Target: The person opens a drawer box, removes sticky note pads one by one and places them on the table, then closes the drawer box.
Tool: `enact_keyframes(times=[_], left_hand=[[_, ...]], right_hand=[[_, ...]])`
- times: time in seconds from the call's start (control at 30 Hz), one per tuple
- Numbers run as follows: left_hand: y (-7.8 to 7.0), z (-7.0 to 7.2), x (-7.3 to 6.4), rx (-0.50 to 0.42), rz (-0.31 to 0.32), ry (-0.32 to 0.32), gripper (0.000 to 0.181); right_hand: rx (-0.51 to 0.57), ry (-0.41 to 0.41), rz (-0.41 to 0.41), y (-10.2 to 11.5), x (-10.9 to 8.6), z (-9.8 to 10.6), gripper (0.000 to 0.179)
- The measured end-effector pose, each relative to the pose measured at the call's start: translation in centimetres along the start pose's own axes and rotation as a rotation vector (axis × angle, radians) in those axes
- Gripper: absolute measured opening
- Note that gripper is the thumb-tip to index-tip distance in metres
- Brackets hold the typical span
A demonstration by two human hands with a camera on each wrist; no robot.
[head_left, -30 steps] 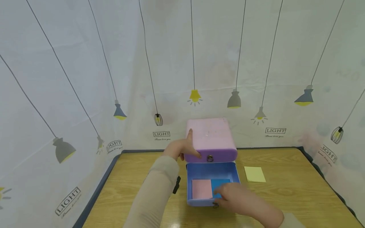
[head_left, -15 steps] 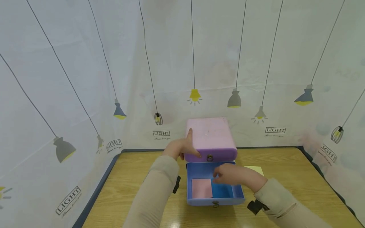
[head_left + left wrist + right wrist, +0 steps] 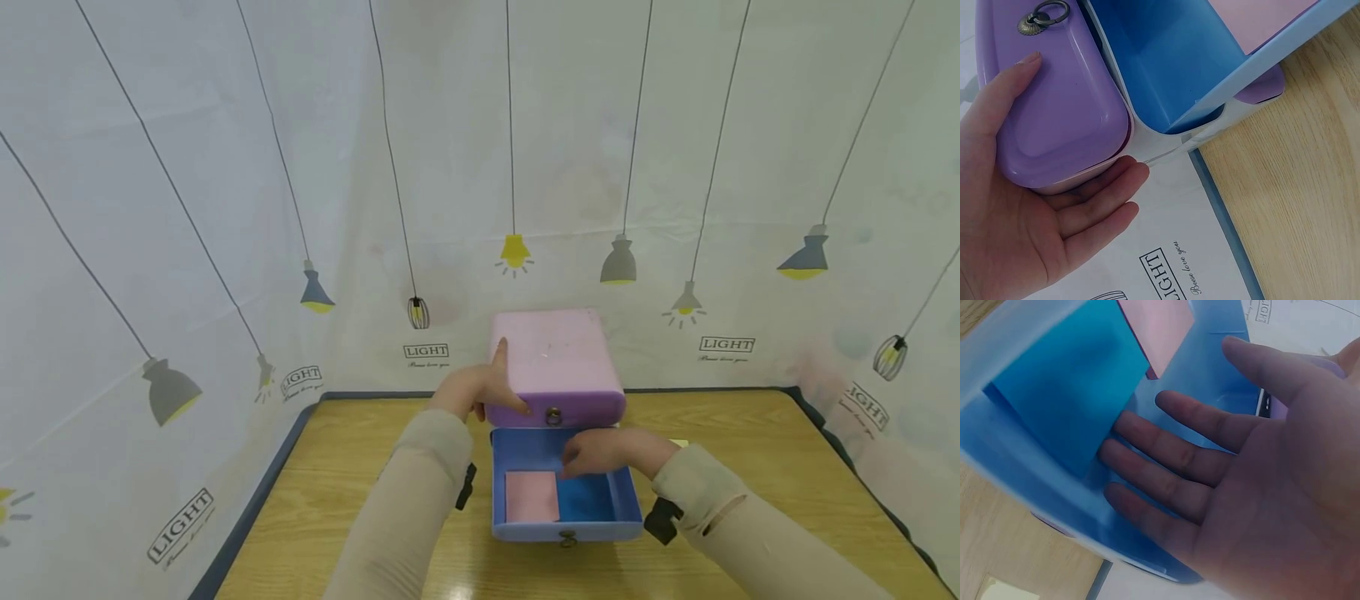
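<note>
My left hand holds the left side of a small drawer box with a pink top. In the left wrist view its thumb lies on the purple upper drawer front and its fingers rest along the side. Below, the blue drawer is pulled out, bearing a pink sticky note pad on the left and a blue sticky note pad beside it. Inside that drawer is my right hand, fingers spread and loosely bent, fingertips at the blue pad's rear edge.
A yellow sticky note pad lies on the wooden table right of the box, mostly hidden by my right arm. Behind the table hangs a white cloth printed with lamps. Each wrist wears a black camera mount.
My right hand has drawn back from the blue drawer's front edge towards its rear, uncovering the blue pad. The left hand keeps its place on the box.
</note>
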State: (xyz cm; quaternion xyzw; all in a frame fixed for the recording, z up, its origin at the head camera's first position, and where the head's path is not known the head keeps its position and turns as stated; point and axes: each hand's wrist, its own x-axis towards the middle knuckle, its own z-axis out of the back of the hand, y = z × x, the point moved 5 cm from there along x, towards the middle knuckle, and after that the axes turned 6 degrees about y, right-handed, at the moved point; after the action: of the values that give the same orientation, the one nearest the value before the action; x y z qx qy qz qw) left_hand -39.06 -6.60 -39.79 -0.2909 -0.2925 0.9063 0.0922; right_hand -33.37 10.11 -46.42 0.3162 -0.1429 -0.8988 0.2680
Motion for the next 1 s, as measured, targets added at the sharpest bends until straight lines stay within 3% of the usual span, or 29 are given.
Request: enact_keyframes(times=[0.23, 0.7, 0.9, 1.0], left_hand=[[-0.1, -0.1, 0.0, 0.005, -0.008, -0.002, 0.131], [0.1, -0.1, 0.2, 0.008, -0.001, -0.012, 0.131], [0.4, -0.1, 0.4, -0.004, -0.019, -0.007, 0.133], [0.3, 0.0, 0.3, 0.009, -0.020, -0.013, 0.132]], right_hand=[[0.046, -0.002, -0.004, -0.1, 0.1, -0.1, 0.020], [0.059, -0.036, 0.100, -0.3, -1.7, -0.8, 0.016], [0.047, -0.124, 0.278, -0.3, -2.5, -1.4, 0.008], [0.016, -0.178, 0.362, -0.5, -2.7, -1.6, 0.019]])
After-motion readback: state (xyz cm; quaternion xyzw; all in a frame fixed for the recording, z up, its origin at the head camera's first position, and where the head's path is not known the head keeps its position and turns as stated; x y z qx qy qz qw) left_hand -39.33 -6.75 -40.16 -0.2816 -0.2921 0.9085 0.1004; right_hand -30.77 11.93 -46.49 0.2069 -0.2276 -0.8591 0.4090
